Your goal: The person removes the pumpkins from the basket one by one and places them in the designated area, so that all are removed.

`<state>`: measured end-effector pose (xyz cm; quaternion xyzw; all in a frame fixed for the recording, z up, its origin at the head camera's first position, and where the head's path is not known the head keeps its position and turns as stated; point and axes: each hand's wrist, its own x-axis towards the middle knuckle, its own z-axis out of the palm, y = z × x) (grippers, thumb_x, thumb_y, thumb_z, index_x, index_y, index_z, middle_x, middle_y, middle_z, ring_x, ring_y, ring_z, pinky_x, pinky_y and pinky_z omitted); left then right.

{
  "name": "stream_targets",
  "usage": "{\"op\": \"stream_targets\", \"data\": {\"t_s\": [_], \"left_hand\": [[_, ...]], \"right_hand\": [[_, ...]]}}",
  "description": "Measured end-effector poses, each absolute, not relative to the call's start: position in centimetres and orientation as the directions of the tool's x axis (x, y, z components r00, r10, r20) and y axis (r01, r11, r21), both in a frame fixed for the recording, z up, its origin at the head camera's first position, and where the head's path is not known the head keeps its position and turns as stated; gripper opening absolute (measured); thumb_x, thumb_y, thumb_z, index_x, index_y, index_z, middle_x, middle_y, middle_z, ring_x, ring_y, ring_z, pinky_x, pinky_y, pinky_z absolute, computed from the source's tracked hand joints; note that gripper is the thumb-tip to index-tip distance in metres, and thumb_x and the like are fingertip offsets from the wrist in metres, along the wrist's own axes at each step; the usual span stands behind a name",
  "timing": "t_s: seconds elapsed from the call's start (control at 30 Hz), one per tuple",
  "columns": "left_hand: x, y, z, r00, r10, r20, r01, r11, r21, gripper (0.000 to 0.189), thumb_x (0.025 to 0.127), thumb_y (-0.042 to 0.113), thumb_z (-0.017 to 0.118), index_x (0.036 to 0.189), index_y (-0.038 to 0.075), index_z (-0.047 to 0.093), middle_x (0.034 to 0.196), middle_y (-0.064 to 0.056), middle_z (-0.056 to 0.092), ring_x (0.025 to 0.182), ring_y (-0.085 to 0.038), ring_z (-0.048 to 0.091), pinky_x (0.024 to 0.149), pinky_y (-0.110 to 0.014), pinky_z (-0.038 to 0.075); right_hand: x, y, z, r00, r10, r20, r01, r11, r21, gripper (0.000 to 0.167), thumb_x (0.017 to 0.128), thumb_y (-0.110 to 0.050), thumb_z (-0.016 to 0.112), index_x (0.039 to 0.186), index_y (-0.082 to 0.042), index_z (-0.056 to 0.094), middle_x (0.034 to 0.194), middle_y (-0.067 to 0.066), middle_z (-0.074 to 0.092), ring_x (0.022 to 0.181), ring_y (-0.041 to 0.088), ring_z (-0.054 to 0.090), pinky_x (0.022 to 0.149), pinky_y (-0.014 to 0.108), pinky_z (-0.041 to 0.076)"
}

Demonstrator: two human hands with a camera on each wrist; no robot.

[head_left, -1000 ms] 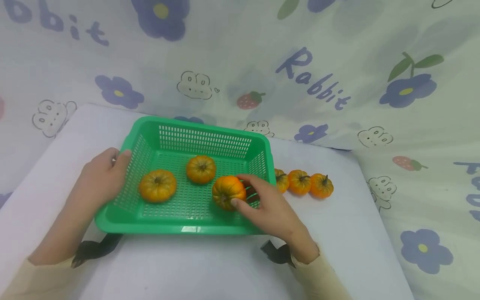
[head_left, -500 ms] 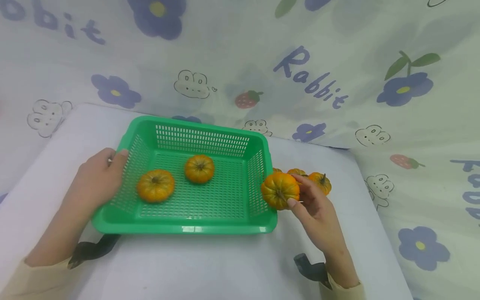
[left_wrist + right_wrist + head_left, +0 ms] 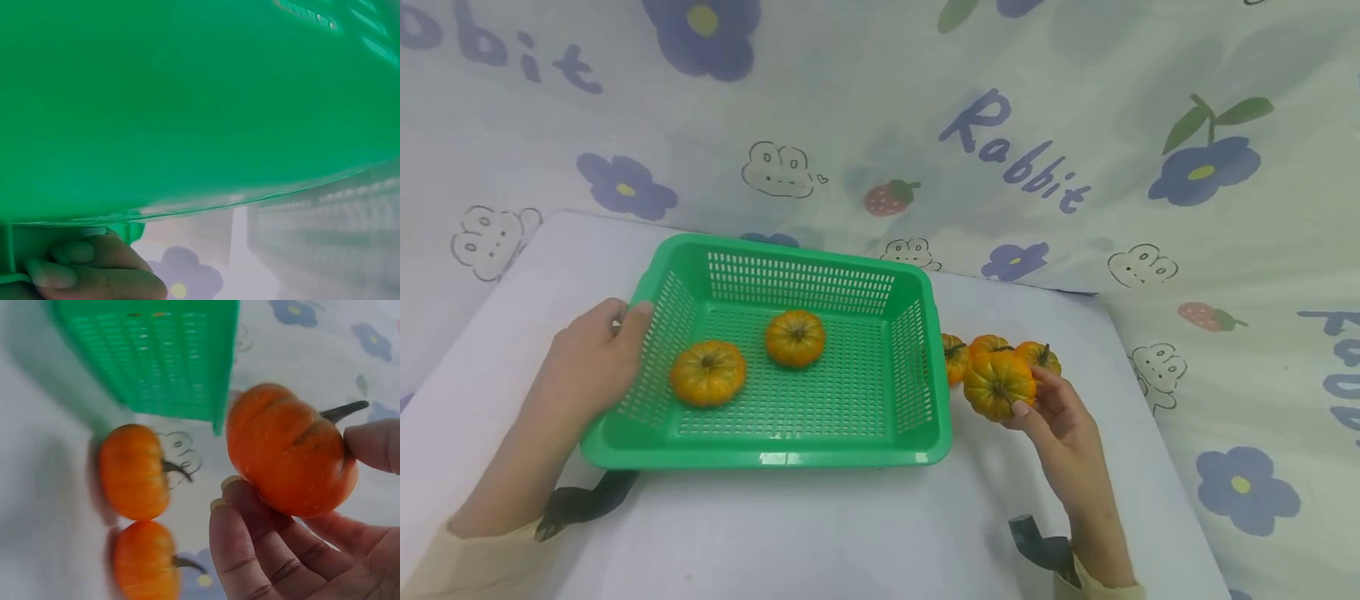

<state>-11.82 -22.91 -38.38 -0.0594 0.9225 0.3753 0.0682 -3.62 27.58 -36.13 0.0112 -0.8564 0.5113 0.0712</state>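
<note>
Orange pumpkin, pinched by the right hand, has left the basket the left hand grips — two others inside, nearer that hand.

Slotted basket green. Pumpkins orange, streaked greenish. Counter white. Backdrop cloth pale, printed with purple flowers, red strawberries.

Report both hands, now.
Left hand: closed, holding the green basket by one end.
Right hand: holding a pumpkin between thumb and fingers.
</note>
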Motion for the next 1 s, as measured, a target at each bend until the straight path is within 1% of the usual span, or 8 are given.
{"op": "stream_targets", "data": {"t_s": [0.23, 0.33, 0.4, 0.47, 0.57, 0.7, 0.8, 1.0], "left_hand": [[-12.1, -23.1, -38.5, -0.988, -0.041, -0.149, -0.131, 0.734, 0.667, 0.068, 0.112, 0.052, 0.022, 0.131, -0.008, 0.049, 0.108, -0.031, 0.060, 0.080, -0.037, 0.058, 0.055, -0.036, 0.046], [-12.2, -23.1, -38.6, -0.987, -0.040, -0.154, -0.133, 0.739, 0.660, 0.070, 0.112, 0.052, 0.021, 0.133, -0.009, 0.048, 0.114, -0.034, 0.059, 0.085, -0.040, 0.059, 0.058, -0.037, 0.046], [-12.2, -23.2, -38.6, -0.986, -0.042, -0.161, -0.139, 0.741, 0.658, 0.071, 0.112, 0.052, 0.021, 0.136, -0.010, 0.046, 0.115, -0.035, 0.058, 0.084, -0.039, 0.059, 0.057, -0.038, 0.047], [-12.2, -23.2, -38.6, -0.985, -0.046, -0.165, -0.145, 0.739, 0.658, 0.072, 0.112, 0.053, 0.021, 0.136, -0.011, 0.046, 0.114, -0.035, 0.059, 0.082, -0.038, 0.060, 0.055, -0.038, 0.048], [-12.2, -23.3, -38.6, -0.985, -0.049, -0.165, -0.147, 0.738, 0.659, 0.072, 0.112, 0.052, 0.021, 0.136, -0.010, 0.046, 0.112, -0.033, 0.059, 0.080, -0.036, 0.059, 0.054, -0.036, 0.047], [-12.1, -23.3, -38.5, -0.986, -0.055, -0.158, -0.147, 0.737, 0.660, 0.070, 0.112, 0.052, 0.021, 0.134, -0.009, 0.048, 0.113, -0.033, 0.059, 0.082, -0.037, 0.059, 0.055, -0.035, 0.046], [-12.1, -23.2, -38.6, -0.987, -0.058, -0.152, -0.146, 0.734, 0.664, 0.068, 0.112, 0.052, 0.022, 0.132, -0.007, 0.049, 0.111, -0.032, 0.060, 0.081, -0.037, 0.059, 0.055, -0.035, 0.046], [-12.1, -23.2, -38.7, -0.987, -0.060, -0.147, -0.144, 0.730, 0.669, 0.067, 0.112, 0.052, 0.023, 0.130, -0.007, 0.050, 0.105, -0.029, 0.061, 0.077, -0.034, 0.057, 0.053, -0.035, 0.046]], "right_hand": [[-3.9, 28.3, -39.0, -0.993, 0.114, 0.019, 0.035, 0.451, -0.892, 0.039, 0.109, -0.016, 0.060, 0.144, 0.000, 0.052, 0.127, 0.010, 0.064, 0.109, 0.012, 0.066, 0.086, 0.025, 0.059], [-4.1, 28.4, -39.9, -0.990, 0.137, -0.020, 0.079, 0.439, -0.895, 0.037, 0.109, -0.018, 0.059, 0.142, -0.001, 0.054, 0.126, 0.015, 0.064, 0.106, 0.013, 0.066, 0.086, 0.025, 0.059], [-4.3, 28.4, -40.4, -0.988, 0.148, -0.053, 0.112, 0.428, -0.897, 0.037, 0.109, -0.019, 0.060, 0.141, -0.002, 0.055, 0.127, 0.017, 0.063, 0.106, 0.014, 0.065, 0.086, 0.025, 0.059], [-4.6, 28.2, -40.9, -0.983, 0.159, -0.095, 0.154, 0.421, -0.894, 0.038, 0.108, -0.021, 0.061, 0.141, -0.003, 0.056, 0.129, 0.018, 0.063, 0.107, 0.013, 0.064, 0.087, 0.024, 0.058], [-5.0, 28.0, -41.7, -0.976, 0.154, -0.151, 0.203, 0.416, -0.886, 0.039, 0.108, -0.025, 0.062, 0.141, -0.006, 0.057, 0.129, 0.017, 0.065, 0.104, 0.015, 0.065, 0.086, 0.025, 0.058], [-5.3, 27.7, -42.5, -0.970, 0.150, -0.192, 0.238, 0.420, -0.876, 0.039, 0.107, -0.029, 0.063, 0.140, -0.009, 0.058, 0.127, 0.015, 0.068, 0.095, 0.022, 0.066, 0.080, 0.028, 0.059], [-5.3, 27.7, -42.8, -0.964, 0.160, -0.212, 0.261, 0.421, -0.869, 0.039, 0.107, -0.031, 0.063, 0.140, -0.009, 0.059, 0.127, 0.014, 0.069, 0.093, 0.024, 0.065, 0.077, 0.028, 0.059], [-5.5, 27.5, -43.3, -0.962, 0.161, -0.222, 0.271, 0.430, -0.861, 0.037, 0.106, -0.033, 0.064, 0.136, -0.010, 0.062, 0.115, 0.010, 0.074, 0.090, 0.023, 0.064, 0.075, 0.026, 0.057]]}}
